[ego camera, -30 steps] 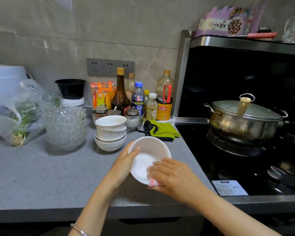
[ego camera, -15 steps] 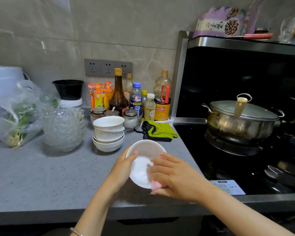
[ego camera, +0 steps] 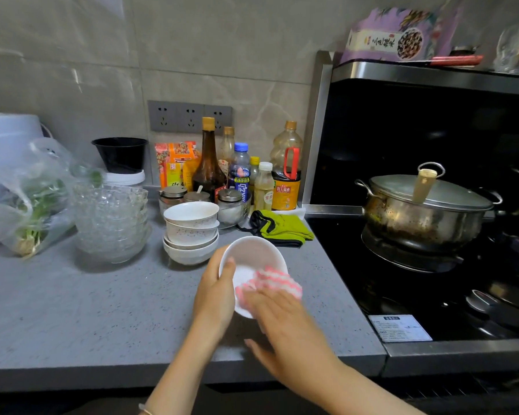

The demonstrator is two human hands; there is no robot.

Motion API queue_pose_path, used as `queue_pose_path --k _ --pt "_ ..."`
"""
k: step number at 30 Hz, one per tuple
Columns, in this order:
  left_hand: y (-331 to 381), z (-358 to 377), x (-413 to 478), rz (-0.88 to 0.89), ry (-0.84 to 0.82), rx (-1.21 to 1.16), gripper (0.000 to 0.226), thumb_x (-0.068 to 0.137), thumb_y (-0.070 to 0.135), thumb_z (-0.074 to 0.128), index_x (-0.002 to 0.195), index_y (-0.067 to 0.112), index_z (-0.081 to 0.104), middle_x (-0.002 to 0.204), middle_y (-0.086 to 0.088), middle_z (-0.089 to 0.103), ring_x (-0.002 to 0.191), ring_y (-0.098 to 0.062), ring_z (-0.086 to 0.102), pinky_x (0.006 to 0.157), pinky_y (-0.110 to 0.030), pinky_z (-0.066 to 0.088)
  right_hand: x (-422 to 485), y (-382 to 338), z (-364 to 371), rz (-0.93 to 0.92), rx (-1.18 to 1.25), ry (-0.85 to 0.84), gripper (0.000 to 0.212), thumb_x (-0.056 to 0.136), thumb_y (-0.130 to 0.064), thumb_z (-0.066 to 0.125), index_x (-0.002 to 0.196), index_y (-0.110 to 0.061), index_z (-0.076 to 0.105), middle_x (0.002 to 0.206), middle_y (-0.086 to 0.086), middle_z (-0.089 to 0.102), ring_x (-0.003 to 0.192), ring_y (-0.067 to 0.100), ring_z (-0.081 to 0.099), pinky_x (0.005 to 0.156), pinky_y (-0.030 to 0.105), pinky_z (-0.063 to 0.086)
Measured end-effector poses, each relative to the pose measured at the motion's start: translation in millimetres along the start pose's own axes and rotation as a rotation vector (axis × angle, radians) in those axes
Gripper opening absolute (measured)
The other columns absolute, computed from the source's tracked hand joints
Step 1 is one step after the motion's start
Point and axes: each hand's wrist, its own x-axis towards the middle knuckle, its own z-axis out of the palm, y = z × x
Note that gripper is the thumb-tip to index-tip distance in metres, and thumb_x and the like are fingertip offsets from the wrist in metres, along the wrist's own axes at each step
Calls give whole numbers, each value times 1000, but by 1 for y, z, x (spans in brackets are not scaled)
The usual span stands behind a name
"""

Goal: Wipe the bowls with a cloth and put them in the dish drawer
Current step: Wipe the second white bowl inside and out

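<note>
Far off at ten o'clock from the bowl I hold, a bag of greens slumps on the grey counter. Close against its right side stands a stack of glass bowls. Next, at eleven o'clock and just beside my knuckles, sits a stack of white bowls, nested and upright.

My left hand grips the bowl at its nine o'clock edge. The thumb hooks over the rim into the hollow, and the fingers wrap behind, out of my sight. The bowl is tilted with its mouth toward me, over the front part of the counter.

The pink-and-white cloth lies inside the bowl on the four o'clock side, bulging over the rim. My right hand lies on the cloth, fingers fairly straight and pressing it into the bowl. Its thumb is splayed out toward seven o'clock. The hand is blurred, so I can tell no more of it.

At one o'clock a green glove lies on the counter, apart from the bowl. Further right, at two o'clock, a lidded steel pot sits on the stove.
</note>
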Motion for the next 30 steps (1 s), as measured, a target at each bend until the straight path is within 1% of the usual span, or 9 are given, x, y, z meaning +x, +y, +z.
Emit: queue_pose_path --k 2,5,9,12,14,18,21,24,30 --pt "0 0 -2 9 -41 43 35 100 12 41 89 43 51 97 14 59 96 -12 53 78 -22 38 4 -4 -1 5 119 -6 63 72 -30 69 131 -16 51 99 -10 64 95 9 53 86 19 32" --pt "3 -5 2 -26 -112 -5 31 99 9 42 88 35 56 91 13 61 87 -8 56 71 -10 42 9 2 2 -67 22 70 50 71 -25 65 121 -20 60 109 -10 67 105 15 61 91 23 33" --pt "10 -11 3 -83 -224 -65 23 97 12 47 95 30 61 95 8 66 92 -11 60 75 -18 45 14 10 9 -143 -159 211 39 78 -19 45 105 -21 73 101 -10 71 96 17 67 90 30 43" --pt "9 -6 -11 -110 -199 -225 24 95 15 50 106 32 62 102 8 68 97 -7 62 74 -19 47 19 -3 4 -74 -150 232 37 73 -17 48 100 -21 73 94 -8 73 86 13 70 68 22 52" --pt "3 4 -22 -117 -165 -332 30 95 14 50 116 33 60 115 2 65 107 -14 61 80 -25 49 21 -17 -3 59 -53 236 32 63 -15 53 91 -27 62 74 -14 68 63 6 64 45 15 31" --pt "3 4 -23 -253 -76 -449 22 95 25 51 112 22 64 113 -6 68 103 -24 64 77 -32 53 17 -17 0 40 -25 259 29 57 -11 61 78 -29 54 58 -13 52 50 9 37 46 16 17" --pt "9 -10 -14 -250 -151 -347 21 94 26 51 102 16 67 99 -7 72 92 -20 65 77 -31 50 13 8 5 -183 -145 321 13 72 -14 63 77 -22 71 68 -11 66 63 10 62 62 20 49" --pt "12 -8 -15 -151 -161 -320 18 94 19 50 100 27 66 92 6 72 87 -9 65 73 -24 48 17 21 0 -205 -219 305 23 68 -11 60 81 -20 77 79 -9 73 80 11 71 80 30 56" --pt "4 12 -28 -201 -110 -394 27 94 11 50 113 26 63 107 -4 69 98 -19 65 74 -28 51 18 -6 -5 -3 -141 256 27 66 -19 54 81 -25 76 69 -14 68 56 4 61 44 16 33"
